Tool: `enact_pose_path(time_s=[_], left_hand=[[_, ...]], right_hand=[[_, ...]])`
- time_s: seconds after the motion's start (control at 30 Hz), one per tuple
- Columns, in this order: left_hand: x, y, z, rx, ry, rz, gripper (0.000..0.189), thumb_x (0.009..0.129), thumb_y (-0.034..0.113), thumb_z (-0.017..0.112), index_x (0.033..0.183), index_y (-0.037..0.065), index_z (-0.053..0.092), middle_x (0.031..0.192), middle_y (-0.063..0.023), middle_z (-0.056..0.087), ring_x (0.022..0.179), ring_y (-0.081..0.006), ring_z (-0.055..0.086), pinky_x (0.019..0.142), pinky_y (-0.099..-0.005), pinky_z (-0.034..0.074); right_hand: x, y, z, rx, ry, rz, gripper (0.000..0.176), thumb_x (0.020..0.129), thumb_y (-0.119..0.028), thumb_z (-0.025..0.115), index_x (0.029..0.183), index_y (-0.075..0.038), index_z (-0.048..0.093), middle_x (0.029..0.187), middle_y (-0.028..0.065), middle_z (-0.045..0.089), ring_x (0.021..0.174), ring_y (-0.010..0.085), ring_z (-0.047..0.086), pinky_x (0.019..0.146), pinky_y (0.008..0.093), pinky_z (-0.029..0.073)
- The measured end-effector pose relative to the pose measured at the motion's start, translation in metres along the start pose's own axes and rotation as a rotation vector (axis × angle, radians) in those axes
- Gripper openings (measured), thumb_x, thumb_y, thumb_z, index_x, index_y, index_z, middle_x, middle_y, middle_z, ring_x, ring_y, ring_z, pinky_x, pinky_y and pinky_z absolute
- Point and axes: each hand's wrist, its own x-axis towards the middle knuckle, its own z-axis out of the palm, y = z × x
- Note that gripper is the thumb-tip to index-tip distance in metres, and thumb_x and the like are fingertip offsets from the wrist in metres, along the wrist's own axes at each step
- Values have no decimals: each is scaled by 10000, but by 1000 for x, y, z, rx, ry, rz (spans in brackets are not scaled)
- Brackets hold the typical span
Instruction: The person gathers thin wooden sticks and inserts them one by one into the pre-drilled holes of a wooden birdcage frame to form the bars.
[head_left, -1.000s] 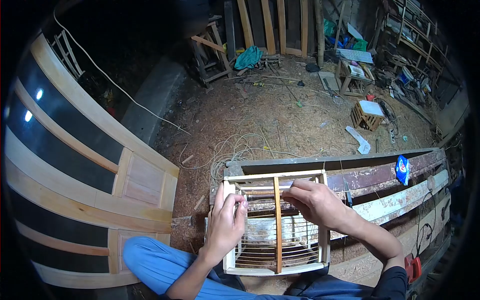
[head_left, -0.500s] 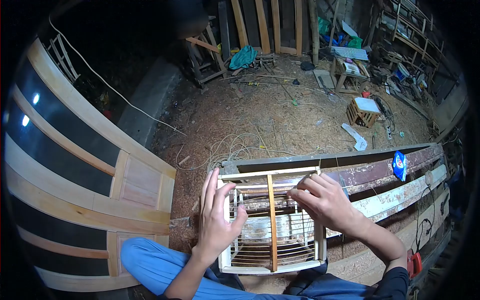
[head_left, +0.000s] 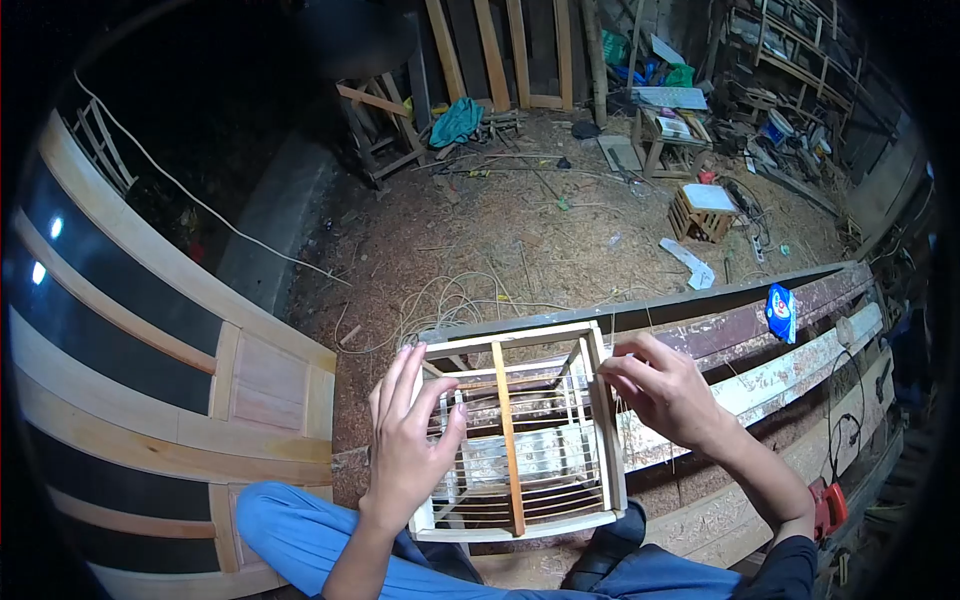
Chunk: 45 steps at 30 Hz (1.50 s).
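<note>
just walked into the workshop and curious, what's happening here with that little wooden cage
A seated person has a small wooden cage in front of them, propped against a long plank bench. Their left hand lies spread against the cage's left side, thumb on the thin bars. The right hand pinches at its upper right corner. A darker slat runs down the middle of the side facing them. A panelled door lies to the left.

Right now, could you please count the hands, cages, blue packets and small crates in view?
Hands: 2, left hand and right hand
Wooden cage: 1
Blue packet: 1
Small wooden crate: 1
Total: 5
</note>
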Motion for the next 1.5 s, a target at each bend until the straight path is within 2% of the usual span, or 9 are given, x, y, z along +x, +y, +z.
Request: enact_pose_path(time_s=[0.33,0.47,0.53,0.6,0.67,0.7,1.0,1.33,1.5], left_hand=[[15,17,-1,35,-1,49,276,960,210,723,1188,55,735,1548,-240,540,1513,-394,428,1224,-531,312],[43,44,2,-33,-61,260,265,957,171,722,1199,63,743,1453,-189,639,1427,-356,539,1207,-511,345],[56,52,12,-80,-190,405,275,961,169,724,1215,65,741,1399,-162,676,1355,-316,600,1190,-506,370],[66,56,23,-88,-170,466,282,951,164,740,1218,72,742,1280,-119,735,1224,-257,669,1163,-485,401],[75,60,27,-80,-339,534,295,926,147,768,1213,83,744,1153,-85,768,1094,-218,707,1127,-461,435],[78,58,35,-107,-284,572,295,894,125,798,1185,93,757,1013,-61,779,973,-210,722,1044,-428,479],[73,54,47,-189,-245,561,315,841,97,832,1151,102,780,998,-58,791,885,-203,725,903,-374,495],[71,50,47,-218,-250,611,352,849,32,786,1198,73,757,1025,-65,782,929,-222,719,919,-382,502],[71,49,48,-196,-250,629,368,804,6,816,1166,37,759,1039,-83,791,917,-235,712,915,-386,516]], right_hand=[[-4,2,-3,-116,-41,-56,385,775,33,751,1140,-79,701,1043,100,661,868,273,712,685,392,589],[-3,1,-2,-139,-19,-79,313,801,9,722,1101,-74,696,1022,87,661,876,259,710,676,382,586],[-3,1,-1,-147,-12,-83,290,815,-5,715,1095,-75,692,1017,83,657,874,255,707,672,381,584],[-4,1,-1,-169,-32,-80,268,833,-37,713,1096,-80,686,1007,77,647,869,250,700,669,377,581],[-7,3,0,-164,-38,-79,263,838,-56,716,1097,-85,679,1006,71,641,872,244,695,670,372,581],[-7,3,0,-152,-27,-80,266,836,-57,718,1097,-86,677,1011,70,642,874,242,696,671,371,581],[-11,3,6,-80,27,-80,306,824,-35,716,1125,-71,672,1012,78,651,872,254,705,662,379,585],[0,3,-7,-160,-82,-127,327,797,-59,726,1120,-56,671,1057,84,643,970,241,686,733,379,584],[11,-5,-14,-349,-127,-226,202,835,-140,705,1015,-57,665,983,55,610,955,200,648,802,337,542]])
